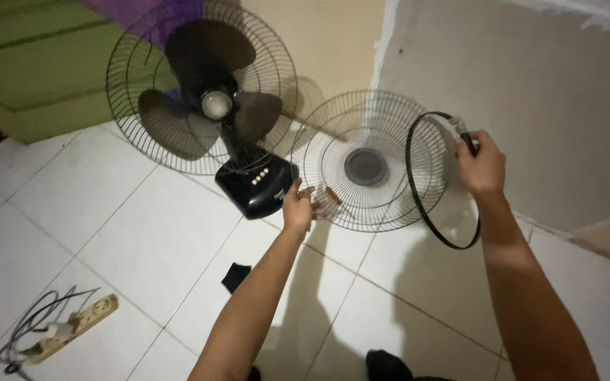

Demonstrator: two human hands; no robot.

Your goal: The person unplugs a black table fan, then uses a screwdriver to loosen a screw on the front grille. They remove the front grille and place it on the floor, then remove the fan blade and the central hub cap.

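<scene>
The right hand (480, 166) grips a black ring band (425, 204) at its clasp; the left hand (298, 208) reaches, fingers loosely spread, toward what looks like a screwdriver (335, 199) beside the detached front grille (366, 159) leaning on the wall, with the black fan (210, 106) standing on the tiled floor (107, 233) just left

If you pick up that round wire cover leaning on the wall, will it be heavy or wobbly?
Probably light: the wire cover is mostly thin wires with gaps between them. It may flex a little, being so thin. Standing on its round edge against the wall, it could roll or slide once the left hand nudges it.
</scene>
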